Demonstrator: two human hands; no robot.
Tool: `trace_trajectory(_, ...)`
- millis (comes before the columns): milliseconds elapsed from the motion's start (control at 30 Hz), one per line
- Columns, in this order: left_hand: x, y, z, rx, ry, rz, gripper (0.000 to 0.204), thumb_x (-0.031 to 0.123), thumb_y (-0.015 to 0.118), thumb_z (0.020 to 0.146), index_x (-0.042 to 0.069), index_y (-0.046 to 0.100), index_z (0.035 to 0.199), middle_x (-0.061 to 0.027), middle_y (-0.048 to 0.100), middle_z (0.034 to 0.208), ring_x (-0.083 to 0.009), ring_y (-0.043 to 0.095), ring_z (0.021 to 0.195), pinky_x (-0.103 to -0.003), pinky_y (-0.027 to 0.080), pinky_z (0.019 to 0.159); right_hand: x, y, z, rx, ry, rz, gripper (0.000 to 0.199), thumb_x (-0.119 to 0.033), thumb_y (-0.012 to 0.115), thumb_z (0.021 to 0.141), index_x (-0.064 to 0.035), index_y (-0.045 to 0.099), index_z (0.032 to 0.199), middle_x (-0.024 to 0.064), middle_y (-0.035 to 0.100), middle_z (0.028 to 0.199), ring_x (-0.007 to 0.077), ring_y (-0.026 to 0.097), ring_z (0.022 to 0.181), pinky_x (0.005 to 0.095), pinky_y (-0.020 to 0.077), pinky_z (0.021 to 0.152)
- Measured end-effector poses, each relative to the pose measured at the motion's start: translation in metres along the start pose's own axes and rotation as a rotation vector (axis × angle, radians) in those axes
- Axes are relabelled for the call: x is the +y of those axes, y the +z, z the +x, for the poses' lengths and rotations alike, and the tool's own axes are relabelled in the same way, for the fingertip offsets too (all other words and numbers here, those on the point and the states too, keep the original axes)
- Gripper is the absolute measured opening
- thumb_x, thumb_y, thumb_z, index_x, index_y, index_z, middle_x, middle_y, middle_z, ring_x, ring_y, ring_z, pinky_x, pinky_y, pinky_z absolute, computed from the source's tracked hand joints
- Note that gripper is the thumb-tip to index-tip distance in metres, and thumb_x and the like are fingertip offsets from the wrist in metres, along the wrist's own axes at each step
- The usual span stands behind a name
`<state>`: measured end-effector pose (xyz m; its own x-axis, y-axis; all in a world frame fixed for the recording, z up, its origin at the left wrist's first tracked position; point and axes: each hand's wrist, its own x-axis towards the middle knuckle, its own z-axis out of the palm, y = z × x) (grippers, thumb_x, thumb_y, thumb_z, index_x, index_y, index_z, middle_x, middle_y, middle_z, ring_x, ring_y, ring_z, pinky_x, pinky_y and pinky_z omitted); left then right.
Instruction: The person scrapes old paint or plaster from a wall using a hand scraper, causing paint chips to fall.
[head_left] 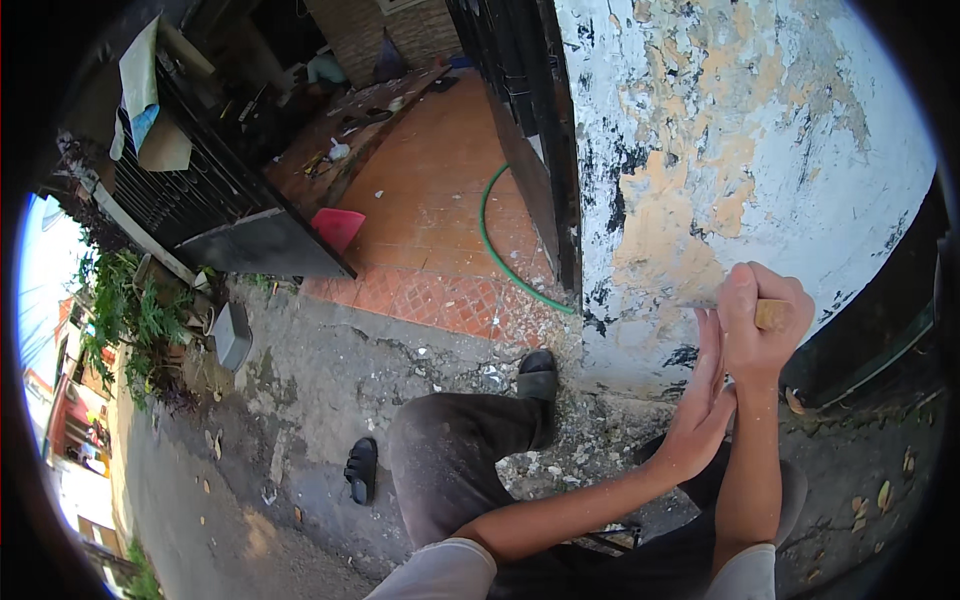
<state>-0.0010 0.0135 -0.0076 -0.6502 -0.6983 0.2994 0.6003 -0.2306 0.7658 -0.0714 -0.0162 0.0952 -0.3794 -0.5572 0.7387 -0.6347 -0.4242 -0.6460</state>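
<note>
My right hand [757, 320] is closed in a fist round a wooden-handled scraper [773, 314]; the light brown butt of the handle shows at the fist. Most of the tool's blade is hidden, and its thin end points left across the wall face. My left hand [703, 385] lies against the right hand and wrist, its fingers stretched upward and holding nothing visible. Both hands are close to the low part of a wall [840, 130], where white paint has flaked and peach and grey patches show. Pale dust speckles my forearms.
Paint chips [560, 460] litter the ground by my sandalled foot [538, 375]. A loose black sandal [361, 470] lies left of my knee. Behind an open black gate [255, 225], a green hose [490, 235] curves over the tiles near a red dustpan [338, 229]. A grey container [232, 336] stands beside plants.
</note>
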Motion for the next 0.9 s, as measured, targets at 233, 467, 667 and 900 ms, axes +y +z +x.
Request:
trace_trajectory(233,0.001,-0.001,0.002,0.056,0.075,0.068,0.081,-0.008,0.036,0.085,-0.001,-0.012,0.15,-0.017,-0.018,0.158,-0.0249,-0.015,0.146,-0.038,-0.002,0.118,0.019,0.01,-0.003,-0.032,0.065,0.154,0.04,-0.01,0.058,0.09,-0.0009,0.039,0.057,0.0004,0.029,0.049,0.0075,0.026,0.047,0.0305,0.0191,0.043)
trace_trajectory(467,0.024,0.008,-0.003,0.005,0.275,0.411,0.083,-0.01,0.04,0.085,0.0,-0.008,0.151,-0.0157,-0.006,0.16,-0.0281,0.002,0.148,-0.042,0.011,0.118,-0.021,-0.018,0.003,-0.013,-0.007,0.162,0.041,-0.01,0.057,0.093,-0.0021,0.037,0.057,-0.0011,0.031,0.048,0.0061,0.026,0.046,0.0282,0.0185,0.043)
trace_trajectory(667,0.025,0.006,-0.001,0.184,0.383,0.691,0.081,-0.009,0.05,0.081,-0.001,0.011,0.151,-0.0166,0.019,0.152,-0.0276,0.034,0.128,-0.042,0.03,0.107,-0.036,-0.065,0.008,0.023,-0.016,0.494,0.023,-0.022,0.046,0.1,-0.0067,0.041,0.083,-0.0032,0.03,0.056,0.0042,0.025,0.047,0.022,0.0213,0.044)
trace_trajectory(900,0.024,0.001,0.006,0.197,0.21,0.163,0.06,-0.003,0.06,0.089,-0.002,0.031,0.142,-0.0114,0.04,0.135,-0.0171,0.043,0.117,-0.031,0.038,0.098,-0.057,-0.075,0.021,0.146,0.224,0.732,0.03,-0.032,0.036,0.104,-0.0041,0.045,0.107,0.0034,0.04,0.07,0.0071,0.031,0.05,0.021,0.0275,0.044)
